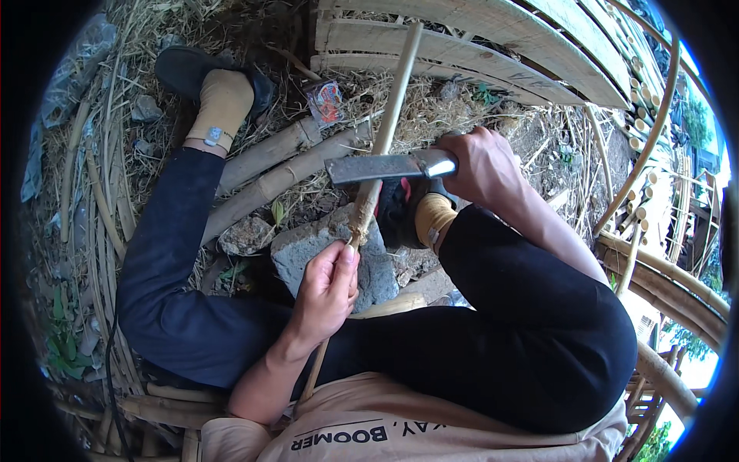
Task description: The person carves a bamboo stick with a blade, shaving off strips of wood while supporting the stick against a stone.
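Note:
A long pale bamboo stick [395, 96] slants from near the wooden slats down to my lap. My left hand [329, 289] grips it just below a rough, frayed node, thumb along the stick. My right hand [483, 165] is closed around the handle of a broad-bladed knife [371, 169], like a short machete. Its grey, square-ended blade lies crosswise over the stick, above the node. Whether the edge bites into the bamboo cannot be made out. Most of the handle is hidden by my fingers. Below the blade, the stick passes over a grey stone block [299, 258].
Thick bamboo poles [281, 179] lie on the straw-strewn ground between my feet. A slatted wooden panel [454, 46] stands ahead. Cut bamboo [645, 115] is stacked at the right, near a curved bamboo frame [677, 289]. A small red packet [326, 102] and a rock [246, 235] lie nearby.

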Motion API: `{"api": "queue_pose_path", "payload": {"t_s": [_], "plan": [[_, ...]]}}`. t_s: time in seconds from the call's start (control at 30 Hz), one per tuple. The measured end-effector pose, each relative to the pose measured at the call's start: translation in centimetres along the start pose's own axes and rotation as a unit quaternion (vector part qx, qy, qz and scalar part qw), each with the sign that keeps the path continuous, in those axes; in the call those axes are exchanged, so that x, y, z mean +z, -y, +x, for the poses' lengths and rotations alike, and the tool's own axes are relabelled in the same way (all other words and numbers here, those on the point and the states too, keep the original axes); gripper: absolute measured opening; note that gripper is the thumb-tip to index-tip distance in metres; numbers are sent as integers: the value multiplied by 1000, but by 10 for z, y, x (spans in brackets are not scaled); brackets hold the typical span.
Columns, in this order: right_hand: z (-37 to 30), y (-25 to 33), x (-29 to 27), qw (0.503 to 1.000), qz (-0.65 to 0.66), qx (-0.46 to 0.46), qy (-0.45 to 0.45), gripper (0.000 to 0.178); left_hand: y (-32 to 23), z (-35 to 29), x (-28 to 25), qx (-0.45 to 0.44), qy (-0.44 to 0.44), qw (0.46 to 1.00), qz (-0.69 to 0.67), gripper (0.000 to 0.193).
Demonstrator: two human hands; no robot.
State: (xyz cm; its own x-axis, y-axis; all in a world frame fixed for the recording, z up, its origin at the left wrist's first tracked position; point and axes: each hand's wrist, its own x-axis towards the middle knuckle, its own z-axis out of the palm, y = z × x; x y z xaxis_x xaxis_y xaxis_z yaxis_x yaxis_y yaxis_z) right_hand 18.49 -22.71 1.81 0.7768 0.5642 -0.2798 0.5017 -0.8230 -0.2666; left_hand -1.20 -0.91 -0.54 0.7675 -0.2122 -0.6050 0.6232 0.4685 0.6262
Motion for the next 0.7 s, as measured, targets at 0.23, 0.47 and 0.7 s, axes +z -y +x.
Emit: {"api": "queue_pose_path", "payload": {"t_s": [0.23,0.47,0.7], "plan": [[14,-16,-4,997,-48,15,-53,13,-3,3,-1,-10,-5,1000,-12,26],[21,-59,-19,988,-110,45,-103,14,-4,3,2,-12,0,1000,-3,28],[-2,-20,6,1000,9,0,-25,13,-3,3,0,-31,-3,999,-19,28]]}}
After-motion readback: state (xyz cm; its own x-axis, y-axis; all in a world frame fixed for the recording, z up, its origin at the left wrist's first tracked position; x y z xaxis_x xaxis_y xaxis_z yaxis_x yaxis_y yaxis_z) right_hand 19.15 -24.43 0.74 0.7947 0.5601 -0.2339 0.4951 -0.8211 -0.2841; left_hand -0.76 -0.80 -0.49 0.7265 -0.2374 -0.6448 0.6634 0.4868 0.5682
